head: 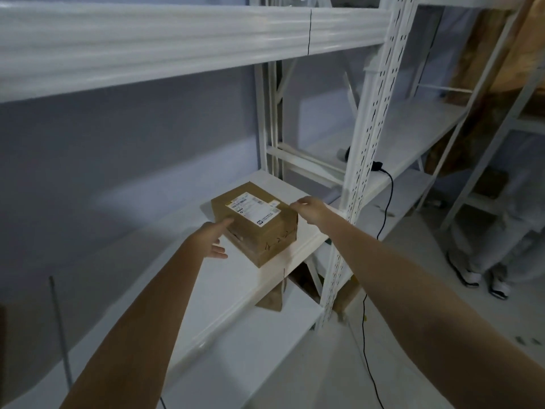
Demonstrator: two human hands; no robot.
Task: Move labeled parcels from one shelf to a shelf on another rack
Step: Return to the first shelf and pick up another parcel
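A brown cardboard parcel (259,225) with a white shipping label on top rests on the white middle shelf (224,290), near its right end and front edge. My left hand (212,236) touches the parcel's left side, fingers spread, thumb along the top edge. My right hand (309,209) sits at the parcel's far right top corner, fingers curled over the edge. The parcel stands flat on the shelf; I cannot tell whether either hand truly grips it.
A white perforated upright (362,160) stands just right of the parcel. A black cable (386,208) hangs beside it. Another brown parcel (271,299) shows below the shelf. A second rack (413,137) lies further right; a person's legs and shoes (483,273) stand on the floor.
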